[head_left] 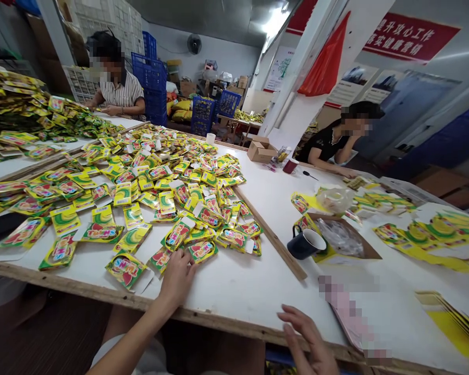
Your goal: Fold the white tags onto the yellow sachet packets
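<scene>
My left hand [177, 278] rests at the near edge of a heap of small yellow-green printed boxes [175, 235]. Its fingers are slightly bent and reach to a box [160, 259] lying flat, which they partly cover; no box is lifted. My right hand [307, 338] hovers over the table's front edge with thumb and fingers apart, holding nothing. Another box [127, 269] with an open white flap lies left of my left hand. The boxes carry bright lettering and fruit pictures, and several have flaps standing out.
A wooden strip [273, 237] borders the heap on the right. Beyond it stand a dark mug [301, 245] and an open carton [359, 250] with plastic bags. A pink, partly blurred item [347, 312] lies near my right hand. Two people sit across the tables.
</scene>
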`<state>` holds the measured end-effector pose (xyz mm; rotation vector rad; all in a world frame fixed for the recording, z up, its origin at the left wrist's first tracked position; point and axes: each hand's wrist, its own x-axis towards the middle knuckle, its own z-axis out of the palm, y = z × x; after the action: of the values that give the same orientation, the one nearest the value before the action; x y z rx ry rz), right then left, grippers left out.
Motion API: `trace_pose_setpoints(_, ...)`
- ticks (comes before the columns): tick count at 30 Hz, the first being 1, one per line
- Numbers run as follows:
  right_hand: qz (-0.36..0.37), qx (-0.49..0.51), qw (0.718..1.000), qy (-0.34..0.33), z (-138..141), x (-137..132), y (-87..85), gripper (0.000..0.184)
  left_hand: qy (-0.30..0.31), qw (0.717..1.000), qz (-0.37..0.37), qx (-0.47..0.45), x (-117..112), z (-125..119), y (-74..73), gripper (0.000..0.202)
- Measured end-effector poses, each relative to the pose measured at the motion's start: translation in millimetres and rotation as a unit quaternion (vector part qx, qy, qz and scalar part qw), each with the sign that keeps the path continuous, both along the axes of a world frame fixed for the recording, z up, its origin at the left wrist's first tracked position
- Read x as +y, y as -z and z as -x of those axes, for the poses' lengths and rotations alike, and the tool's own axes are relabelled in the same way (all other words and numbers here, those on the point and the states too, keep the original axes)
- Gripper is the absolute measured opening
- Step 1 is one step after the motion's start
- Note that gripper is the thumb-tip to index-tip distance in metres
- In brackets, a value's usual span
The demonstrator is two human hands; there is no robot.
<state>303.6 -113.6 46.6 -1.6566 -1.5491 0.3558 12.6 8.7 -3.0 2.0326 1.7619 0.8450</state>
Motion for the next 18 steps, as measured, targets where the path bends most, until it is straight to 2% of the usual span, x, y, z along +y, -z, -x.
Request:
trace_pose_setpoints(5,0.009,0.101,0.993,-0.056,68,40,13.0,0.021,0.144,0.984,-0.073,-0.073,-16,9,-21.9,0.017)
trace_pose_setpoints(9,0.050,0.184,0.971,-0.142,98,71,25.2,0.023,0.215,0.968,-0.068,-0.108,-21,5,-34.1,0.022)
trace_pose_setpoints(11,0.073,0.263,0.946,-0.175,106,78,34.0,0.027,0.220,0.959,-0.035,-0.174,-20,-2,-33.0,0.020)
trace_pose_setpoints(13,0.063,0.336,0.926,-0.162,110,79,42.4,0.026,0.188,0.946,0.006,-0.265,-20,-10,-27.3,0.016)
trace_pose_setpoints(15,0.035,0.375,0.918,-0.126,112,75,48.6,0.029,0.157,0.925,0.048,-0.343,-22,-17,-18.7,0.016)
trace_pose_setpoints(18,0.030,0.376,0.920,-0.109,112,67,51.9,0.034,0.154,0.900,0.088,-0.398,-27,-26,-6.7,0.019)
